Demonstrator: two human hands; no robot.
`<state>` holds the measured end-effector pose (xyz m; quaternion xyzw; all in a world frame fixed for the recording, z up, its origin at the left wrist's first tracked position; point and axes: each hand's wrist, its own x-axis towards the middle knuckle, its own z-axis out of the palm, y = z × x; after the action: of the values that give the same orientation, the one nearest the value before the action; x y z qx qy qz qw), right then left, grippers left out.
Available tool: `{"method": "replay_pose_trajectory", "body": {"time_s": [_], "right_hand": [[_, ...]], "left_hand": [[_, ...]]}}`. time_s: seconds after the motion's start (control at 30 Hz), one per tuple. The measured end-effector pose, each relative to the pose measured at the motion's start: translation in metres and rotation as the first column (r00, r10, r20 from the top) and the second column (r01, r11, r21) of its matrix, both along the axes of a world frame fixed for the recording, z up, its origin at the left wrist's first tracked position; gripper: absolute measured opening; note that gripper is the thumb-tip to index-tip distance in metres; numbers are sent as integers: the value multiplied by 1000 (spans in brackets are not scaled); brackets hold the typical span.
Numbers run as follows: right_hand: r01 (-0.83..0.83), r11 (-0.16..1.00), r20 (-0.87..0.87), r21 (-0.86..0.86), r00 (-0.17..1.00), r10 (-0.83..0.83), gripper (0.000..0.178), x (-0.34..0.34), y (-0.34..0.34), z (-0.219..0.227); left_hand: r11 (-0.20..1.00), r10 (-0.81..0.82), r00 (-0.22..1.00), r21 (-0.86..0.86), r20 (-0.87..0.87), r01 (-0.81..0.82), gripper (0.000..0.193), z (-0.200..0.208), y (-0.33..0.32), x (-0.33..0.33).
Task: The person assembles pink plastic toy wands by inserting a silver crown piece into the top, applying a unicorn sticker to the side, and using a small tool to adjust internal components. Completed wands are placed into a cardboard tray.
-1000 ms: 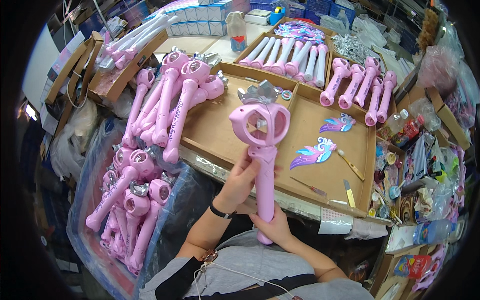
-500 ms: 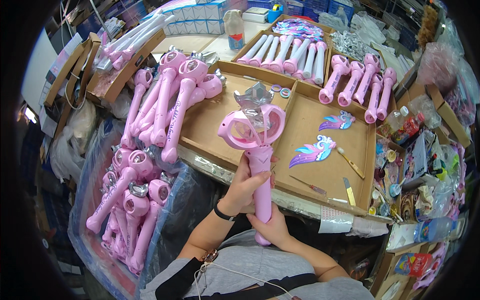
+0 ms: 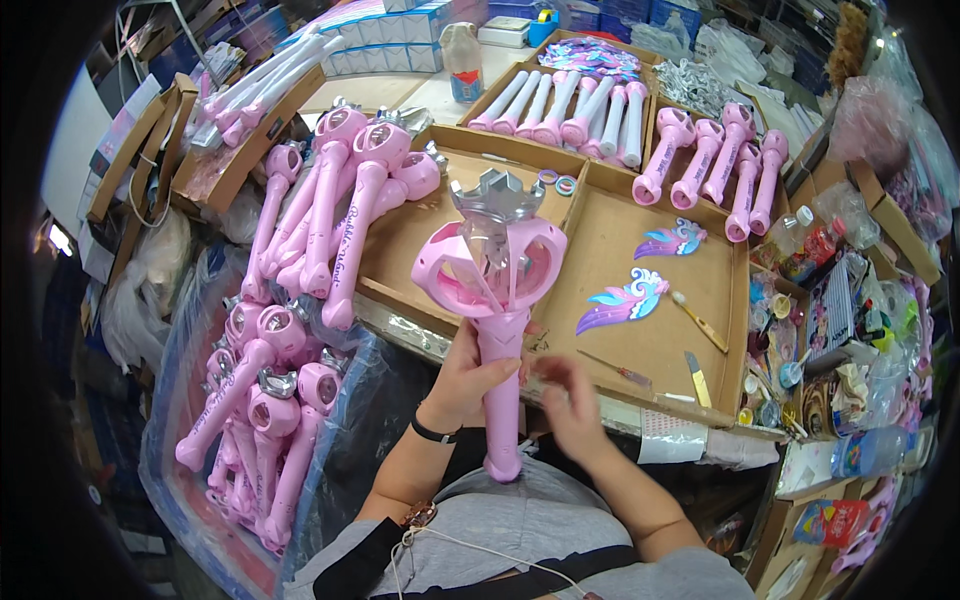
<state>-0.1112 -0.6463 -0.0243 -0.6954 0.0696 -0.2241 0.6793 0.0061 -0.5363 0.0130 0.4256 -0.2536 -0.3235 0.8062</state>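
The left hand [image 3: 470, 378] is wrapped tight around the handle of a pink wand [image 3: 497, 300]. The wand stands up straight over the near edge of the brown tray [image 3: 640, 350], its silver crown [image 3: 495, 197] pointing to 12 o'clock. The right hand [image 3: 572, 400] is at 3 o'clock from the handle, fingers bent and half open, holding nothing I can see. More pink wands [image 3: 330, 210] lie in a pile at 10 o'clock.

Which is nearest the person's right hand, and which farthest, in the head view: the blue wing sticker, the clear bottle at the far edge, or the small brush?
From the right hand:
1. Small brush, on the cardboard tray to its upper right.
2. Blue wing sticker, just above; nearly level with the brush, hard to call.
3. Clear bottle, far back, plainly farthest.
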Motion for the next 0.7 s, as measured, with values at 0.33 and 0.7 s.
{"method": "replay_pose_trajectory", "body": {"time_s": [0.33, 0.7], "right_hand": [[-47, 951, 255, 306, 966, -35, 58, 45, -21, 72], [15, 957, 246, 291, 965, -90, 52, 47, -21, 69]], "left_hand": [[997, -75, 996, 18, -45, 76, 64, 10, 5, -11], [997, -66, 997, 44, -40, 67, 65, 7, 3, -15]]}}
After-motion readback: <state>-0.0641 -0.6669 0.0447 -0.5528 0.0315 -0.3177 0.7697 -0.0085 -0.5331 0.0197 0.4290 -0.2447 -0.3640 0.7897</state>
